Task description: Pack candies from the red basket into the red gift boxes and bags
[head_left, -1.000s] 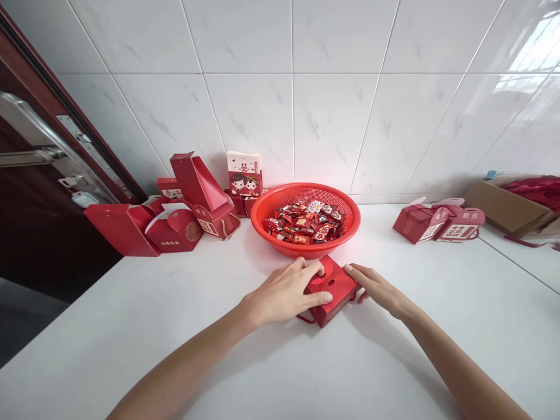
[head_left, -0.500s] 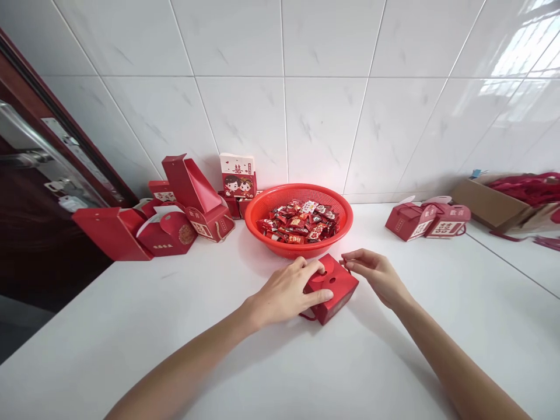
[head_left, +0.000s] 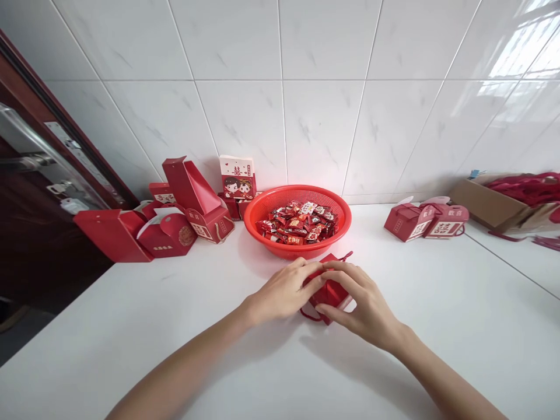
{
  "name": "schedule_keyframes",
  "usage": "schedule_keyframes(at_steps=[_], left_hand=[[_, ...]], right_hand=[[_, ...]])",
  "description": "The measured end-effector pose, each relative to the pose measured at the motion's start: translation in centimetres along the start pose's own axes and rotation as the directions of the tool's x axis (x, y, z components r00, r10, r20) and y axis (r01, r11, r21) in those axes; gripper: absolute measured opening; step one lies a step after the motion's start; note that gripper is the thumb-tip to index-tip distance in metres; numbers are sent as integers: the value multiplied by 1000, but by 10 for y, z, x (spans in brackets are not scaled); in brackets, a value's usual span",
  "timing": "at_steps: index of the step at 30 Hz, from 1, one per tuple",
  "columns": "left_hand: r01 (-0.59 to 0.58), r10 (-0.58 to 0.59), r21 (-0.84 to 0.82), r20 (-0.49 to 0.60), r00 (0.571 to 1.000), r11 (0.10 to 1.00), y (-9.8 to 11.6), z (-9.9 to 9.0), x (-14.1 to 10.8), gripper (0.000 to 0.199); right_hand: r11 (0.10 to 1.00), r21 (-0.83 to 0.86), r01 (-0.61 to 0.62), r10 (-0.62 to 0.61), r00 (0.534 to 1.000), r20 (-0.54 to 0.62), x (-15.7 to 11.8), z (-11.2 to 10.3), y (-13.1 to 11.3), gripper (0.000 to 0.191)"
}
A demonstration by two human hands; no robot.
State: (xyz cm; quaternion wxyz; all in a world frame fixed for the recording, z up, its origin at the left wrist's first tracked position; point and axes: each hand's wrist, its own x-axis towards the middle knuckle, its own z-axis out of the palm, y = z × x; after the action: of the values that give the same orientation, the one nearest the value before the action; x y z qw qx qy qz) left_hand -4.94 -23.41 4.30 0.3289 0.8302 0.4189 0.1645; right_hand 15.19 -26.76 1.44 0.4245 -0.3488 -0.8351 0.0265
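Note:
A small red gift box sits on the white table in front of me, partly covered by my fingers. My left hand grips its left side and top, fingertips on the lid flaps. Over the top comes my right hand, its fingers curved on the lid and its thumb at the near edge. The fingertips of both hands meet above the box. A dark red cord loops out at the near left, and another end of cord sticks out at the far right corner. Just behind stands a red plastic basket of wrapped candies.
Several red boxes, some with raised lids, stand at the left by a dark door. Two closed boxes are at the right. Beyond them, a cardboard carton holds dark red cords. A tiled wall rises behind.
My right hand has let go of the cord at the box's right side and moved left onto the lid. My left hand has stayed on the box.

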Motion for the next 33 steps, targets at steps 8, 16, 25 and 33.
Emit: schedule_keyframes(at_steps=[8,16,25,33], left_hand=[[202,-202,-10,-9,979,979,-4,-17,2,52],[177,-171,-132,52,984,975,-4,-10,4,51],[56,-9,-351,134,991,935,-12,4,8,75],[113,-29,-290,281,959,950,-17,13,10,66]], right_hand=[[990,-138,-29,30,1000,4,-7,6,4,15],[977,-210,-34,37,999,7,-12,17,9,24],[854,-396,-337,308,942,-136,-15,5,56,31],[708,-492,-506,451,861,-236,10,-29,167,30]])
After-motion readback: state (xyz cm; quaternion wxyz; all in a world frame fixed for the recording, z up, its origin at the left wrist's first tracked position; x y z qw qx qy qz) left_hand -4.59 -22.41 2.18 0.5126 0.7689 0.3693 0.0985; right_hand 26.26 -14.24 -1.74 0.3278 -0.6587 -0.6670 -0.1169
